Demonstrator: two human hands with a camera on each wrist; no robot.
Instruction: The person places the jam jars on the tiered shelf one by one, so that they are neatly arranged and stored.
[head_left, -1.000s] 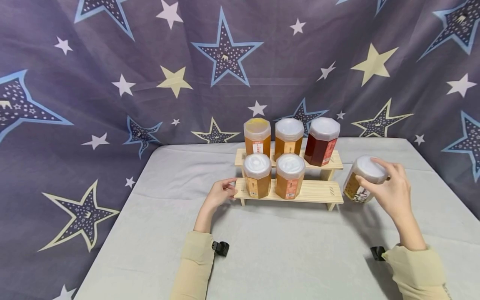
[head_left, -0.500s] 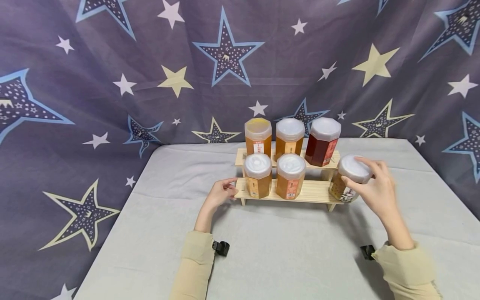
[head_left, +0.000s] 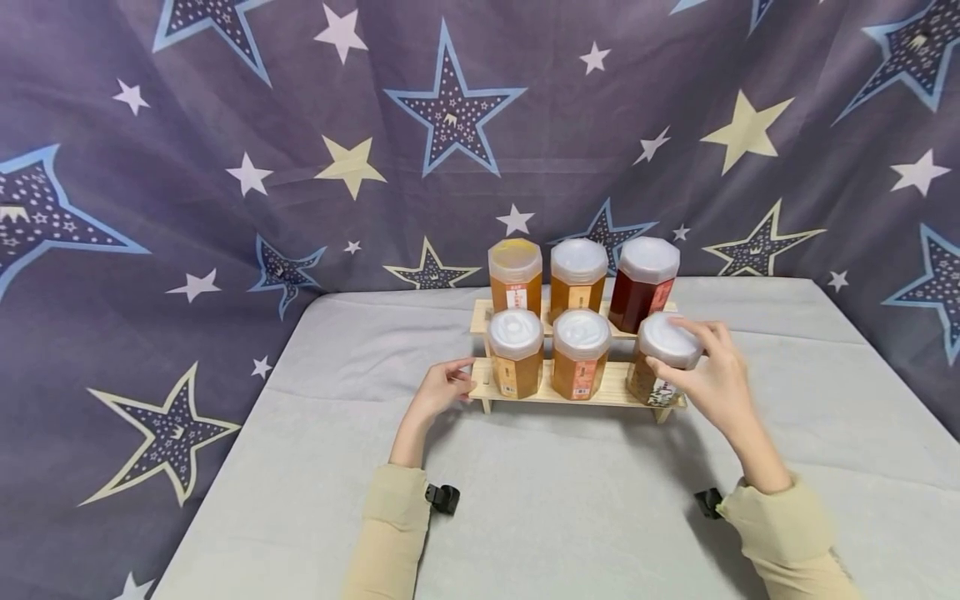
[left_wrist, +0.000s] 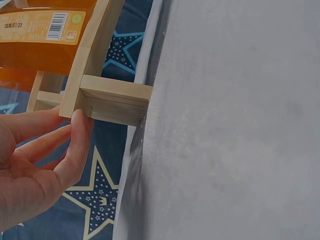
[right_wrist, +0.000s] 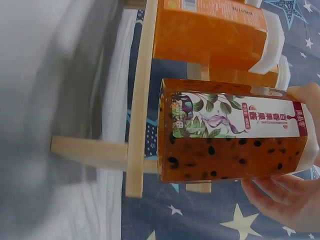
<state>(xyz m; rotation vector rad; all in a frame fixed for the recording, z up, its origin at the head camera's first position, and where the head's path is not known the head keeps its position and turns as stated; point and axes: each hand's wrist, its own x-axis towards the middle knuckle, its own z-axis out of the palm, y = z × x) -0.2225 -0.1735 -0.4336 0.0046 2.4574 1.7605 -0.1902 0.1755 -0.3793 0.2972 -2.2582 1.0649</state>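
Note:
My right hand (head_left: 712, 375) grips a jar of passion fruit jam (right_wrist: 225, 135) near its white lid. The jar is amber with dark seeds and has a white label. In the right wrist view, a narrow gap shows between its base and the lower board at the right end of the wooden shelf (head_left: 618, 385). My left hand (head_left: 435, 387) pinches the left end of that lower board (left_wrist: 75, 95) between thumb and finger. On the same board stand two amber jars, one with an orange label (head_left: 516, 358) and one with a red label (head_left: 580, 358).
Behind, the upper board (head_left: 480, 317) bears a yellow-topped jar (head_left: 515, 275), an amber jar (head_left: 578, 275) and a dark red jar (head_left: 641, 287). A grey cloth (head_left: 555, 500) covers the table. A star-patterned curtain (head_left: 300, 108) hangs close behind the shelf.
My right hand has carried the passion fruit jar leftward, from beside the shelf to the right end of the lower board. The left hand stays at the shelf's left end.

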